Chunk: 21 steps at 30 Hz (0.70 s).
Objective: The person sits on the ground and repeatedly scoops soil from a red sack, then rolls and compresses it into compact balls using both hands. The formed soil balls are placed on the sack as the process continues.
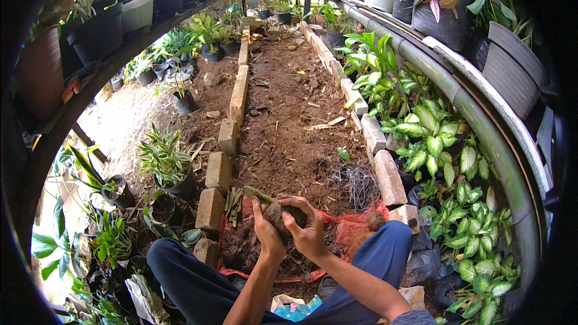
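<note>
Both hands are raised above a red plastic sheet (350,230) heaped with dark soil (244,246). Between them is a rounded ball of brown soil (277,216), with a short green plant stem (258,195) sticking out at its upper left. My left hand (266,232) supports the ball from the left side, its fingers partly hidden. My right hand (303,225) curls over the top and right of it. A smaller brown clump (375,222) rests on the right part of the red sheet. Cut green stem pieces (234,205) lie at the sheet's upper left.
Rows of bricks (219,171) edge the soil path on both sides. A tangle of grey string (355,185) lies beyond the sheet. Potted plants (174,167) stand at left, variegated leafy plants (429,131) at right. A bamboo pole (478,113) runs along the right, below a shelf of pots.
</note>
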Each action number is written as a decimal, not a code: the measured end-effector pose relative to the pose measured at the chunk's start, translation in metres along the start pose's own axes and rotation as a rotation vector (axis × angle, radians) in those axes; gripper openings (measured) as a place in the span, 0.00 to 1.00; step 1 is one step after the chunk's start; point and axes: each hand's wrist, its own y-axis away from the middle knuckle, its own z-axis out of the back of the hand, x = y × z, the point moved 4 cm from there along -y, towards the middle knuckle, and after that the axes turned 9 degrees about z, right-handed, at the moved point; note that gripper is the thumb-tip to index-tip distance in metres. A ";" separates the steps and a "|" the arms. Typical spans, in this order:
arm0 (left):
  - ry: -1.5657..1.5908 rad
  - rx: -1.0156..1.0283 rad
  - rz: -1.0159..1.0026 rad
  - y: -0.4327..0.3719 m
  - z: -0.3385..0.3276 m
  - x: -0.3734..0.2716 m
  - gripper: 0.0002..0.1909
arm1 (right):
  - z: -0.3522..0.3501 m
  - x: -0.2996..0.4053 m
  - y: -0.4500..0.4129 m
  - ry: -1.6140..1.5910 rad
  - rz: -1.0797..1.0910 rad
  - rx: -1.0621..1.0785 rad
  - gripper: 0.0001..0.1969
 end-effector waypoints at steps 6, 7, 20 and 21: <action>0.015 0.006 0.020 -0.007 0.002 -0.002 0.26 | 0.001 0.007 -0.006 0.029 0.137 0.042 0.17; 0.005 0.024 0.015 -0.008 0.003 -0.003 0.26 | 0.000 0.008 -0.006 0.046 0.155 0.055 0.18; -0.110 -0.113 -0.106 -0.001 0.009 -0.005 0.29 | -0.002 -0.005 0.003 -0.113 -0.085 0.041 0.27; -0.144 -0.084 -0.129 0.000 0.007 -0.005 0.30 | -0.002 -0.003 0.002 -0.058 -0.027 0.018 0.27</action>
